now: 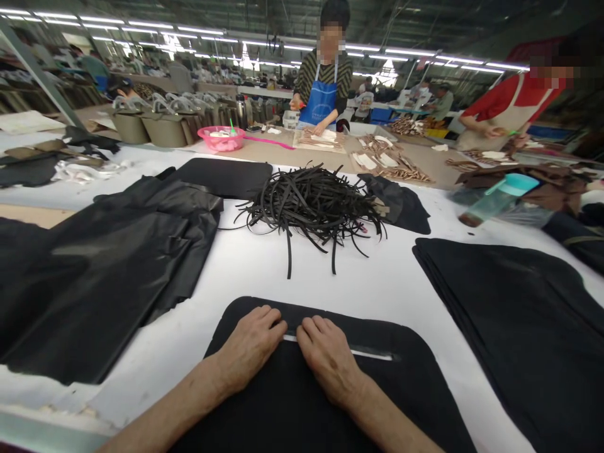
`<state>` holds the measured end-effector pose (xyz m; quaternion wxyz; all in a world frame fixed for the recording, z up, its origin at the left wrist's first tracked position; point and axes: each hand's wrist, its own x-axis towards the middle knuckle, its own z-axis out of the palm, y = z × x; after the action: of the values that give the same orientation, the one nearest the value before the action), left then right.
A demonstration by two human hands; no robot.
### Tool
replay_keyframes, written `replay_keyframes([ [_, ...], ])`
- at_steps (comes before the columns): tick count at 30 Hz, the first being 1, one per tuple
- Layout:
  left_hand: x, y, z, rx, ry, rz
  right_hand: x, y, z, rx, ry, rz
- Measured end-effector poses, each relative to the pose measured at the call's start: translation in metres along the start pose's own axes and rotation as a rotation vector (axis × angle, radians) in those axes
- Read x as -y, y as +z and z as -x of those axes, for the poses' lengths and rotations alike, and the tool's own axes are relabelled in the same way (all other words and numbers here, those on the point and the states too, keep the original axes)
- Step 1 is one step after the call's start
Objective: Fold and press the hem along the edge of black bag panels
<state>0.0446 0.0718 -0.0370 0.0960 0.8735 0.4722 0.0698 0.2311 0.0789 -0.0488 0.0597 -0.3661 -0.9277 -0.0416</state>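
Observation:
A black panel (264, 415) with rounded corners lies flat on the white table in front of me. Across its upper part runs a long narrow slot, and a white strip (372, 355) shows through it. My left hand (255, 340) is closed, fingers curled down on the panel at the slot's left end. Beside it my right hand (325, 349) is closed in the same way, pinching at the slot's edge. The fingertips of both hands are partly hidden. Beyond the panel sits a tangled heap of thin black strips (316, 204).
Black sheet material (108, 264) lies crumpled at left. A stack of black panels (528, 314) lies at right, a turquoise-lidded bottle (500, 198) behind it. A pink basket (221, 139) stands farther back. Two people work across the table, one in a blue apron (322, 104).

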Motion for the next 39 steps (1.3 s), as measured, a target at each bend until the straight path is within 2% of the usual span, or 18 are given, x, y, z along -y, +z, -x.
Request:
replay_keyframes([
  [5,0.003,0.005,-0.004,-0.021,0.005,0.004,-0.01,-0.008,-0.005,0.042,0.099,-0.17],
  [9,0.006,0.009,-0.004,-0.068,-0.03,0.053,-0.012,-0.009,-0.003,0.012,0.175,-0.291],
  [17,0.008,0.009,-0.005,-0.113,-0.086,0.148,-0.009,-0.005,0.006,-0.013,0.188,-0.18],
  [29,0.029,0.005,0.006,-0.114,-0.079,0.181,-0.027,0.002,0.031,-0.044,0.293,-0.374],
  [39,0.029,0.006,0.006,-0.139,-0.076,0.205,-0.026,-0.005,0.031,-0.031,0.41,-0.429],
])
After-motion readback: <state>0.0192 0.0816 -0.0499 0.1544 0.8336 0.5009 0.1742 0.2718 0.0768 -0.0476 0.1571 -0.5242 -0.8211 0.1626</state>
